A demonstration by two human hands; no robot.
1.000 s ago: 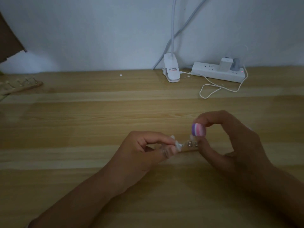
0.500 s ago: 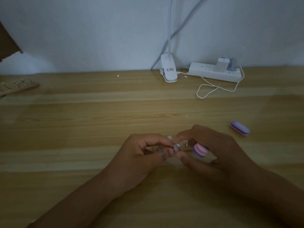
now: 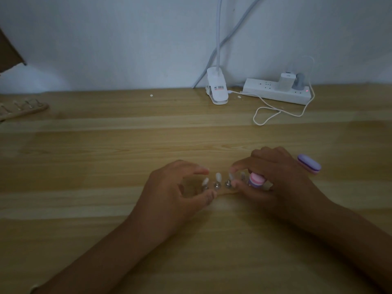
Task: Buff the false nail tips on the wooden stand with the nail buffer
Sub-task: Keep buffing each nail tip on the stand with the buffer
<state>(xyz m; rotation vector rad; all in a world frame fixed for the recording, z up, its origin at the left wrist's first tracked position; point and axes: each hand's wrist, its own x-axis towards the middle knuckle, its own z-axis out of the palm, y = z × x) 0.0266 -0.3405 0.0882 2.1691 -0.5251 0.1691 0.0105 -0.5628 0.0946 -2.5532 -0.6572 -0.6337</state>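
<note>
A small wooden stand (image 3: pixel 221 192) lies on the table between my hands, carrying several pale false nail tips (image 3: pixel 218 177) on metal clips. My left hand (image 3: pixel 174 194) curves around the stand's left end, with the thumb on its front edge and the index finger behind the leftmost tip. My right hand (image 3: pixel 277 179) covers the stand's right end and holds a pink and purple nail buffer (image 3: pixel 255 180) tucked between its fingers. Its thumb and index fingertip meet at one of the middle tips (image 3: pixel 230 177). The stand's right end is hidden under this hand.
A second purple buffer (image 3: pixel 309 164) lies on the table just right of my right hand. Another wooden stand with tips (image 3: pixel 23 109) sits at the far left. At the back by the wall are a white clip lamp (image 3: pixel 217 90), a power strip (image 3: pixel 275 93) and a looped white cable (image 3: pixel 273 115).
My right hand came down from above the stand with the buffer and now rests at the stand's right end. My left fingers opened from a pinch on a tip to span the stand's end.
</note>
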